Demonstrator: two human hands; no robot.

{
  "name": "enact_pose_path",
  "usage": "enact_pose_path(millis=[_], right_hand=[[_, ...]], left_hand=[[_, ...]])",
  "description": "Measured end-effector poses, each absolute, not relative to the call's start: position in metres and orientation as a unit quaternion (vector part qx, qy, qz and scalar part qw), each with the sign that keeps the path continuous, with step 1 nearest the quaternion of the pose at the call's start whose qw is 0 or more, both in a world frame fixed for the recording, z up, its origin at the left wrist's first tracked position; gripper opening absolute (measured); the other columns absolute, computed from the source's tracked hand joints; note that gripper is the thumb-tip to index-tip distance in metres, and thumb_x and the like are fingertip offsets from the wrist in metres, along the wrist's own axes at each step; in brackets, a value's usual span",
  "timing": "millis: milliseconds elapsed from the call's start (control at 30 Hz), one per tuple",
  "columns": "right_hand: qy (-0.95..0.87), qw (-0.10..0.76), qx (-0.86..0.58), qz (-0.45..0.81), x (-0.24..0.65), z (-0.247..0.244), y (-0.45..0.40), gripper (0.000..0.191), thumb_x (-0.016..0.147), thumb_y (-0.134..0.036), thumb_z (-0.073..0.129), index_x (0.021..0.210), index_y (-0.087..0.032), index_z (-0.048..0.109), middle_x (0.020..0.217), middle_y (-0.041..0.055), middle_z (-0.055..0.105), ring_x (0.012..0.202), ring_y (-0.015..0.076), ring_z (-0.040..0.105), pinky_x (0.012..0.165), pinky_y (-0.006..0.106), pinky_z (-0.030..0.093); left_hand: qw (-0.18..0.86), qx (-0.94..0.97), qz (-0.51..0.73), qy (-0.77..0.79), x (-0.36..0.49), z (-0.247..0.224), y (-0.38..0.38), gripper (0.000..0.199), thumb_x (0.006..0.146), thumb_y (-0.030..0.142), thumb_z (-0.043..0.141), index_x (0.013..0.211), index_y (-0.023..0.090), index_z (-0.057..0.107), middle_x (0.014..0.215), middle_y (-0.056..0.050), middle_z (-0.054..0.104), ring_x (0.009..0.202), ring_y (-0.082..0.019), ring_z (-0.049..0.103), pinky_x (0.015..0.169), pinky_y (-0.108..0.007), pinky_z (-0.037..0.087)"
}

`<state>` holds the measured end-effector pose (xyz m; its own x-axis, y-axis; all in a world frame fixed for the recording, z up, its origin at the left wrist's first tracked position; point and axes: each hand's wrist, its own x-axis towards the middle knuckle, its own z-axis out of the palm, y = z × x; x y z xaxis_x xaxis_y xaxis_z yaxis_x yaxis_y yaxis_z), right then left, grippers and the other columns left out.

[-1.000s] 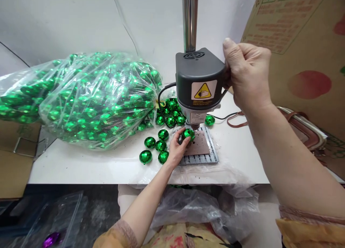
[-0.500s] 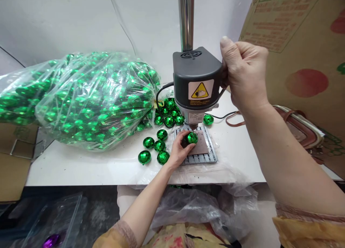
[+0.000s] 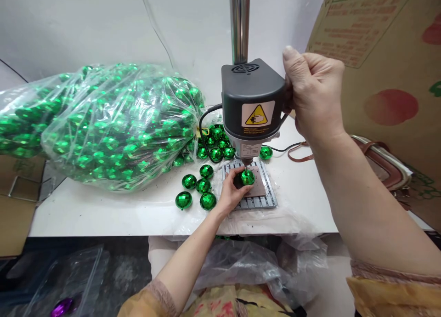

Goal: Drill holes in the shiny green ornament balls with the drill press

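Under the chuck of a small black drill press (image 3: 253, 96), my left hand (image 3: 231, 190) pinches a shiny green faceted ball (image 3: 246, 176) between thumb and fingers. The ball sits on a brownish pad (image 3: 258, 188) over a slotted grey metal base (image 3: 267, 203). The drill bit reaches the ball's top; whether it has gone in, I cannot tell. My right hand (image 3: 317, 92) is wrapped round the press's lever handle at the right of the housing, and the fist hides most of the handle.
Several loose green balls (image 3: 203, 185) lie left of the base, more behind it. A big clear bag (image 3: 120, 128) of green balls fills the table's left. At right are a brown-trimmed bag (image 3: 382, 163) and a large cardboard box (image 3: 372, 69). Plastic sheeting (image 3: 255, 257) drapes over the table's front edge.
Both hands keep their grips, and the ball stays under the drill bit with at most a tiny shift. The whole view has moved slightly.
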<state>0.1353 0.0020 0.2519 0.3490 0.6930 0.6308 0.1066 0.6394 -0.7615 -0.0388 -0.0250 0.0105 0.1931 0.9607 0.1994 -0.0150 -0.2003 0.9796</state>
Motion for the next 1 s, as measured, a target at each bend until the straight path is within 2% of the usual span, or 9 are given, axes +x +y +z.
enact_pose_path(millis=[100, 267, 567, 667, 833, 1000], right_hand=[[-0.517, 0.729, -0.378, 0.240, 0.134, 0.255, 0.002, 0.054, 0.094, -0.034, 0.057, 0.045, -0.020, 0.040, 0.038, -0.0052, 0.036, 0.031, 0.0057, 0.031, 0.030, 0.026, 0.020], [-0.474, 0.732, -0.354, 0.339, 0.134, 0.257, -0.001, 0.060, 0.093, -0.035, 0.056, 0.040, -0.021, 0.033, 0.034, -0.0045, 0.031, 0.029, 0.0068, 0.028, 0.030, 0.026, 0.010], [-0.498, 0.791, -0.271, 0.229, 0.129, 0.227, -0.033, 0.065, 0.084, -0.047, 0.070, 0.038, -0.022, 0.030, 0.032, -0.0063, 0.025, 0.029, 0.0071, 0.031, 0.033, 0.029, 0.013], [-0.521, 0.802, -0.232, 0.180, 0.126, 0.211, -0.042, 0.065, 0.089, -0.042, 0.065, 0.039, -0.020, 0.030, 0.033, -0.0065, 0.022, 0.031, 0.0063, 0.033, 0.036, 0.028, 0.016], [-0.531, 0.803, -0.239, 0.128, 0.124, 0.190, -0.051, 0.061, 0.092, -0.030, 0.060, 0.040, -0.016, 0.032, 0.037, -0.0064, 0.027, 0.033, 0.0035, 0.032, 0.037, 0.026, 0.019], [-0.538, 0.800, -0.243, 0.107, 0.128, 0.175, -0.052, 0.063, 0.091, -0.032, 0.062, 0.040, -0.016, 0.029, 0.038, -0.0063, 0.021, 0.035, 0.0041, 0.031, 0.038, 0.026, 0.022]], left_hand=[[0.478, 0.615, 0.484, 0.398, -0.041, 0.010, -0.024, 0.058, 0.068, 0.023, 0.088, 0.121, 0.022, 0.066, 0.124, -0.010, 0.068, 0.124, -0.030, 0.059, 0.112, -0.047, 0.041], [0.440, 0.633, 0.480, 0.418, -0.040, 0.007, -0.024, 0.056, 0.068, 0.026, 0.088, 0.119, 0.020, 0.065, 0.118, -0.009, 0.068, 0.118, -0.030, 0.061, 0.107, -0.047, 0.045], [0.421, 0.646, 0.478, 0.421, -0.039, 0.009, -0.024, 0.053, 0.069, 0.025, 0.087, 0.116, 0.020, 0.064, 0.115, -0.009, 0.070, 0.116, -0.030, 0.063, 0.109, -0.049, 0.043], [0.417, 0.648, 0.480, 0.419, -0.038, 0.011, -0.025, 0.053, 0.068, 0.025, 0.087, 0.116, 0.021, 0.064, 0.115, -0.008, 0.069, 0.115, -0.030, 0.063, 0.109, -0.049, 0.043], [0.411, 0.651, 0.481, 0.419, -0.039, 0.009, -0.025, 0.052, 0.069, 0.025, 0.086, 0.116, 0.020, 0.064, 0.117, -0.009, 0.069, 0.119, -0.030, 0.061, 0.109, -0.048, 0.043], [0.411, 0.656, 0.479, 0.412, -0.039, 0.006, -0.024, 0.051, 0.070, 0.027, 0.086, 0.116, 0.021, 0.063, 0.117, -0.008, 0.069, 0.117, -0.029, 0.063, 0.109, -0.048, 0.043]])
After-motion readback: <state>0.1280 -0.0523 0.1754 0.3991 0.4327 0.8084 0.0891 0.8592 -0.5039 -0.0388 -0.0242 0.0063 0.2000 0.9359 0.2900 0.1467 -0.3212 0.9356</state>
